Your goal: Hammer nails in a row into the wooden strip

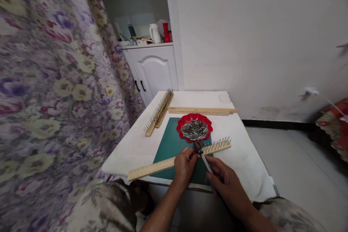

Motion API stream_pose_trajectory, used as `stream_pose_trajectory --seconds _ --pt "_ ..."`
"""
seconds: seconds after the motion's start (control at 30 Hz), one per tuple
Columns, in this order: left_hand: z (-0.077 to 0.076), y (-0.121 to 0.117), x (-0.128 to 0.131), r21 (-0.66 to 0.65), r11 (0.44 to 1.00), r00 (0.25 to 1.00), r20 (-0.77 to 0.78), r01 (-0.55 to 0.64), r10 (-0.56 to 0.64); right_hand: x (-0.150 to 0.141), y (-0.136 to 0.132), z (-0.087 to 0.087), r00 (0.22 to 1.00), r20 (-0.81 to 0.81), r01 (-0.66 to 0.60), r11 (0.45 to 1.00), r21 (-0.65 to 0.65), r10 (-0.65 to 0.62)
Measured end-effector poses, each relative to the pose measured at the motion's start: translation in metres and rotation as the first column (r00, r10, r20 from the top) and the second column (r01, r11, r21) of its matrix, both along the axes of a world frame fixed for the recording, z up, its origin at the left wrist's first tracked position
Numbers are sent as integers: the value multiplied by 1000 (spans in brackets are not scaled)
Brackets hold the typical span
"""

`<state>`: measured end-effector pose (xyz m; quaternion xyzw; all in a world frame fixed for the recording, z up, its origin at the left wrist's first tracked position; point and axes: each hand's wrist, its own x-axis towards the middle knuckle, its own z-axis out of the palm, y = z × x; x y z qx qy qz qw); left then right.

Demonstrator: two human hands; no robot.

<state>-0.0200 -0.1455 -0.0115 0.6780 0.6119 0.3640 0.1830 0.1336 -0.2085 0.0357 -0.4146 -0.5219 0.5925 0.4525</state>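
Observation:
My right hand [224, 177] is closed round the handle of a hammer [206, 161]. The dark hammer head is just beside the fingertips of my left hand [185, 163]. Those fingers are pinched together over a wooden strip [152, 168]; whatever they pinch is too small to make out. The strip lies slantwise across a green mat [170, 137]. Its left part has rows of small holes, and several nails [219, 145] stand up from its right part. Just beyond is a red scalloped dish [181, 120] heaped with loose nails [194, 129].
Strips bristling with upright nails [160, 110] lie at the table's left side. Other wooden strips [201, 111] lie across the far part of the white table [239, 159]. A floral curtain [67, 79] hangs at left, a white cabinet [154, 72] stands behind, and a wall [258, 43] rises beyond.

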Motion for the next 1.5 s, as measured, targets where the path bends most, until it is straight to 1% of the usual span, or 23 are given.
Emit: stream_pose_trajectory --seconds 0.07,0.17,0.23,0.3,0.4,0.47,0.53,0.6,0.67,0.77,0.9,1.07,1.2,1.37,1.5 --pt "-2 0 0 -4 1000 1000 9 3 -3 1 0 2 1000 -7 6 1000 0 -6" --pt "-2 -1 -2 -4 999 997 56 45 -45 4 0 5 998 -36 48 999 16 -47" --pt "2 -2 -6 7 997 994 77 82 -83 7 1 6 995 -55 83 996 17 -82" --pt "8 -1 -11 27 995 994 60 92 -94 9 3 6 991 -69 113 993 11 -112" --pt "21 8 -20 78 995 997 -32 69 -66 10 6 4 988 -83 129 992 12 -127" --pt "29 19 -23 118 991 988 -148 60 -43 9 7 4 988 -87 130 991 11 -129" --pt "35 33 -23 126 989 956 -291 71 -31 8 6 4 988 -86 129 992 1 -128" --pt "40 49 -21 66 994 907 -419 85 -50 6 6 5 989 -86 119 993 -3 -119" --pt "43 64 -17 -43 996 859 -503 83 -93 4 5 5 991 -82 108 994 0 -108" --pt "45 81 -13 -158 985 825 -547 64 -141 2 4 5 992 -78 104 995 -3 -104" --pt "46 93 -11 -203 978 812 -564 38 -149 1 6 5 990 -91 103 995 -6 -104" --pt "48 94 -10 -206 979 803 -583 2 -125 1 7 6 989 -97 108 994 -4 -107" --pt "48 89 -11 -187 982 804 -581 23 -129 2 7 7 991 -90 98 995 -5 -98" --pt "44 84 -11 -157 986 797 -589 50 -135 2 7 6 990 -93 109 994 -6 -109" --pt "41 83 -10 -146 988 787 -604 44 -125 1 7 5 986 -105 127 992 -6 -127"
